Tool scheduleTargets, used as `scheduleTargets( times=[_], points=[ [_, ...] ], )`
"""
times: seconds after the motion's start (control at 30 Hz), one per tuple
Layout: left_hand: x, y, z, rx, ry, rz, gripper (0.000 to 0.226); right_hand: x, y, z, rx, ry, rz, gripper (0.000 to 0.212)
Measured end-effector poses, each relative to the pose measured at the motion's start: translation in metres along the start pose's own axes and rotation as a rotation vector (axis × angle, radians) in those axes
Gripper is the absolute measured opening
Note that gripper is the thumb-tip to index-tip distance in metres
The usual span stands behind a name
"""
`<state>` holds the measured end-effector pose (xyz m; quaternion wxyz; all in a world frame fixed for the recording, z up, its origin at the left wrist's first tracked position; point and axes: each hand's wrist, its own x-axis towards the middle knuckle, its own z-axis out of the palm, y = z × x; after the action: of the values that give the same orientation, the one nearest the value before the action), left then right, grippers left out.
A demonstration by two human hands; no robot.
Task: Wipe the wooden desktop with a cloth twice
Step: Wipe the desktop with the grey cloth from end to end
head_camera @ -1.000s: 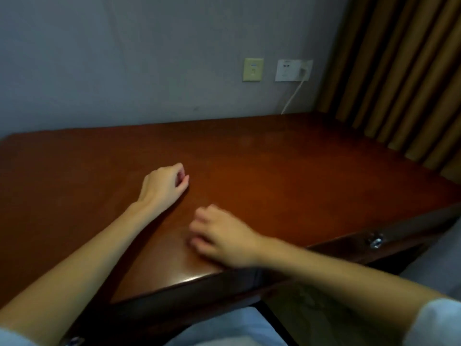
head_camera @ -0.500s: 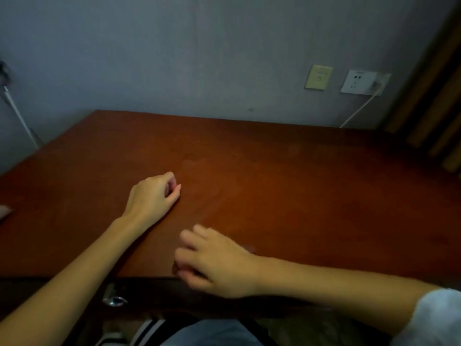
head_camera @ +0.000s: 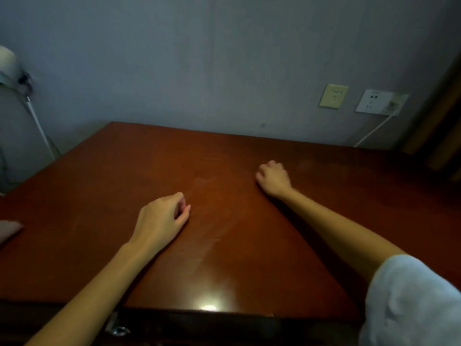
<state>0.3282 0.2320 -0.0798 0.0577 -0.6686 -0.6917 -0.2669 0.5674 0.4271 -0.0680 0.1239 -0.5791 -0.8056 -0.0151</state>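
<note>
The reddish-brown wooden desktop (head_camera: 224,258) fills the lower view, with faint streaks in its middle. My left hand (head_camera: 162,221) rests on the desk left of centre, its fingers loosely curled and holding nothing. My right hand (head_camera: 273,178) lies farther back and to the right, knuckles up, fingers curled down onto the wood. No cloth shows under or in it. A pale pinkish thing (head_camera: 8,229), possibly a cloth, lies at the desk's far left edge, cut off by the frame.
A grey wall stands behind the desk with a beige switch plate (head_camera: 333,96) and a white socket (head_camera: 376,102); its white cable (head_camera: 374,129) drops behind the desk. A curtain (head_camera: 441,126) hangs at the right. A metal drawer pull (head_camera: 119,329) sits on the desk's front.
My right hand has moved from the desk's front edge to the far right part of the top. The left hand stayed put. The view turned left and the pinkish thing came into sight.
</note>
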Motion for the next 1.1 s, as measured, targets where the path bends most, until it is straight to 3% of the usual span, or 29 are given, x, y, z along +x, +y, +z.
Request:
scheduleTargets(
  times=[0.17,0.27,0.33,0.4,0.53,0.6,0.63,0.7,0.87,0.93,1.0,1.1],
  points=[
    [0.017,-0.008,0.000,0.042,-0.012,-0.002,0.021,-0.146,-0.135,-0.009,0.195,-0.057,-0.838,0.018],
    [0.036,-0.012,0.000,0.063,-0.047,0.013,0.020,-0.189,-0.147,-0.023,0.350,-0.206,-1.107,0.014],
    [0.049,-0.017,0.002,0.073,-0.061,-0.002,0.019,-0.159,-0.126,-0.018,0.343,-0.180,-1.071,0.013],
    [0.059,-0.025,0.005,0.078,-0.063,-0.021,0.019,-0.104,-0.086,-0.004,0.257,-0.078,-0.893,0.022],
    [0.071,-0.049,0.006,0.092,-0.074,-0.078,0.019,0.024,0.023,0.012,0.094,0.040,-0.217,0.034],
    [0.076,-0.059,0.005,0.109,-0.051,-0.096,0.019,0.064,0.045,0.012,0.057,0.042,0.126,0.032],
    [0.079,-0.063,0.005,0.114,-0.040,-0.104,0.019,0.073,0.036,0.013,0.036,0.033,0.188,0.032],
    [0.083,-0.069,0.006,0.117,-0.028,-0.120,0.020,0.067,-0.013,0.017,0.034,0.027,0.044,0.032],
    [0.091,-0.075,0.008,0.091,-0.011,-0.159,0.021,-0.090,-0.169,0.009,0.259,-0.118,-0.891,0.018],
    [0.091,-0.074,0.009,0.086,-0.002,-0.152,0.021,-0.127,-0.185,-0.002,0.376,-0.232,-1.118,0.015],
    [0.088,-0.073,0.010,0.072,0.019,-0.156,0.020,-0.107,-0.174,0.001,0.397,-0.199,-1.161,0.013],
    [0.086,-0.074,0.012,0.090,0.022,-0.139,0.019,-0.017,-0.124,0.023,0.255,-0.048,-0.893,0.024]
  ],
)
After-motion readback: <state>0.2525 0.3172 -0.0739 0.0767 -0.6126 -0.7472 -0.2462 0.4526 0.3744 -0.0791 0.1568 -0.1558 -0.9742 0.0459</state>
